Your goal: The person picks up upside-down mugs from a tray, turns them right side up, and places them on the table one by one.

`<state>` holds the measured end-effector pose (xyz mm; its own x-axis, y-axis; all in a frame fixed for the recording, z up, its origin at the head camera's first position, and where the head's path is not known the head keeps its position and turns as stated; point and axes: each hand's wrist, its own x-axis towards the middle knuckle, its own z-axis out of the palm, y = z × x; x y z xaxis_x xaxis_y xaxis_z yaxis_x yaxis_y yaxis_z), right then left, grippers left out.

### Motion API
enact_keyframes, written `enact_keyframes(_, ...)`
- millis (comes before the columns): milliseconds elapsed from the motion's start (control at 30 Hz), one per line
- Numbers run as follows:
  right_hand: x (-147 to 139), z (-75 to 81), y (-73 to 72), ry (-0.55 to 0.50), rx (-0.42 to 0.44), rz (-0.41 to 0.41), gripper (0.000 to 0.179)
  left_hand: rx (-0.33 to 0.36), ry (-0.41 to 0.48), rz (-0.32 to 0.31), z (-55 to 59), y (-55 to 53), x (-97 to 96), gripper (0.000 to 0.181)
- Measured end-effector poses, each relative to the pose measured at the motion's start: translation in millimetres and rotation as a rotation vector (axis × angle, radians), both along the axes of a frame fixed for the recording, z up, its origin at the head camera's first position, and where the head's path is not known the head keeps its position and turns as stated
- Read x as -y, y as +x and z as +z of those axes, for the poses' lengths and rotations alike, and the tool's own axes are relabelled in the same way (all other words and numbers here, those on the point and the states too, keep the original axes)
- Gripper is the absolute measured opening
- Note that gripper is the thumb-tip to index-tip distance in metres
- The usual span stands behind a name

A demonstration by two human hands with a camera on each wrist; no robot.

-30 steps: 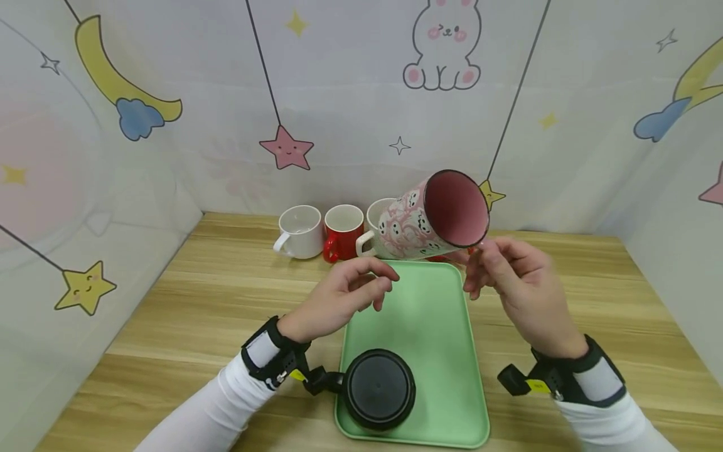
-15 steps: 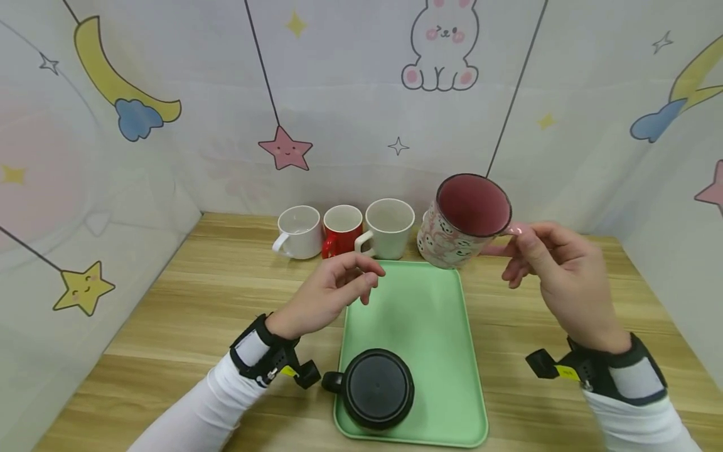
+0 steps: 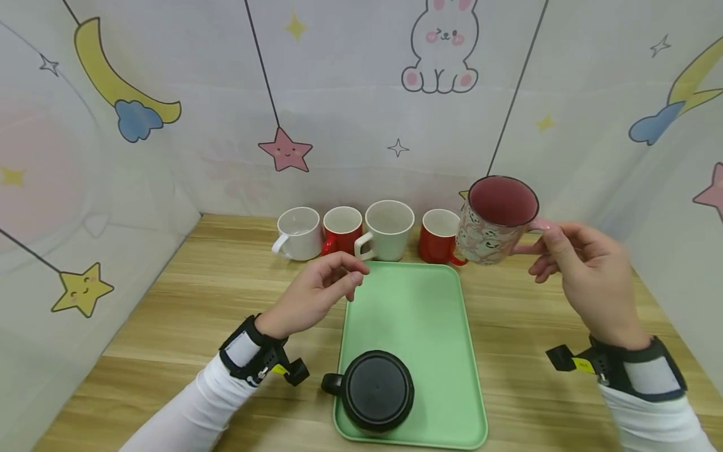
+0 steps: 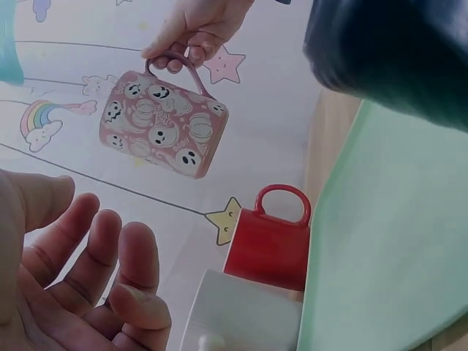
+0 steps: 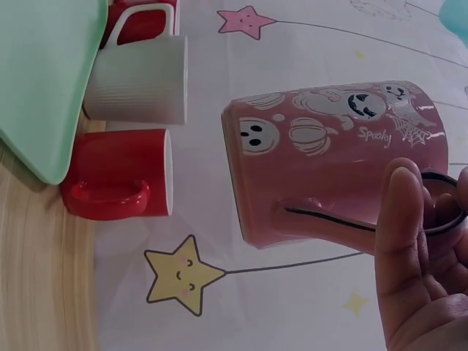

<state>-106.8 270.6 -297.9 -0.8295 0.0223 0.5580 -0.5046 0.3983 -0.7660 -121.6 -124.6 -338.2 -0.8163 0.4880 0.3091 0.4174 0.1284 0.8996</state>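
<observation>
My right hand (image 3: pixel 593 276) pinches the pink handle of a patterned mug (image 3: pixel 489 235), holding it up in the air, nearly upright with its dark-rimmed mouth on top. In the right wrist view the mug (image 5: pixel 329 153) shows ghosts and pumpkins on pink, and the thumb lies on its handle. My left hand (image 3: pixel 310 292) hovers over the left edge of the green tray (image 3: pixel 435 326), fingers loosely bent and holding nothing. On the tray's near left part a black mug (image 3: pixel 377 390) rests upside down, its handle pointing left.
Along the back of the wooden table (image 3: pixel 226 295) stand a white mug (image 3: pixel 299 232), a red mug (image 3: pixel 342 227), a cream mug (image 3: pixel 390 229) and another red mug (image 3: pixel 437 235). A printed cloth wall (image 3: pixel 350 107) rises right behind them.
The patterned mug has moved right in my right hand and turned from strongly tilted to nearly upright, uncovering the cream mug and the right-hand red mug. My left hand has drifted slightly left.
</observation>
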Motion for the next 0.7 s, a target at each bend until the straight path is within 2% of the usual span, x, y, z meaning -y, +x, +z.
enact_keyframes(100,-4,-1.7,-1.3,0.049,-0.003,-0.052,0.023,0.002,-0.011,0.002,-3.0,-0.5,2.6,0.019)
enact_keyframes(267,-8,-3.8,-4.7,0.072,0.022,-0.109,0.026,0.018,-0.031,0.022,-7.3,0.0,7.0,0.018)
enact_keyframes(700,-15,-16.0,-16.0,0.043,0.014,-0.151,0.026,0.029,-0.066,0.037,-13.4,0.7,12.5,0.019)
